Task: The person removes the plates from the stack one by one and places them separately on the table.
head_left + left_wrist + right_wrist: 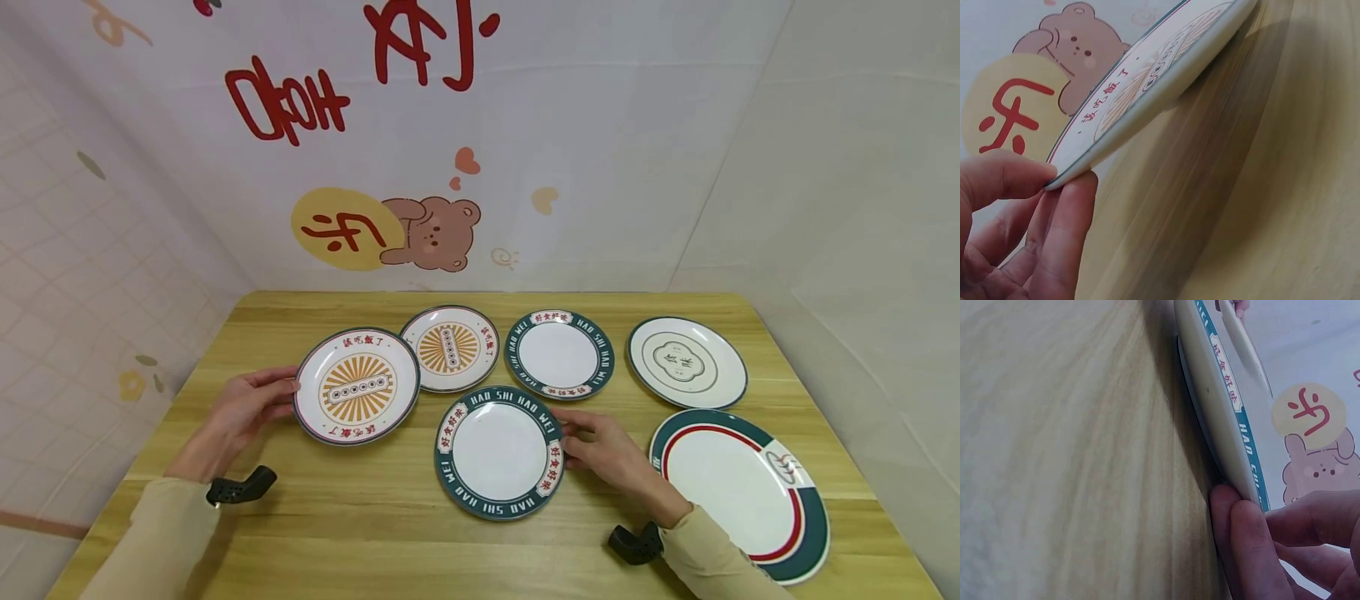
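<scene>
At the left, my left hand (251,404) pinches the edge of a white plate (357,385) with an orange sunburst and red lettering. The left wrist view shows the thumb on top of this plate (1116,112) and fingers beneath, its rim raised off the table. My right hand (603,450) pinches the right rim of a green-rimmed plate (498,454) with white lettering. In the right wrist view, fingertips (1250,525) lie under the edge of that plate (1216,400); whether its far side touches the table I cannot tell.
Behind stand a second sunburst plate (450,348), partly overlapped in view, and another green-rimmed plate (559,355). A white plate with a flower-shaped emblem (687,362) lies back right. A large oval plate (738,492) sits by my right forearm. The wooden table (337,533) meets printed cloth walls.
</scene>
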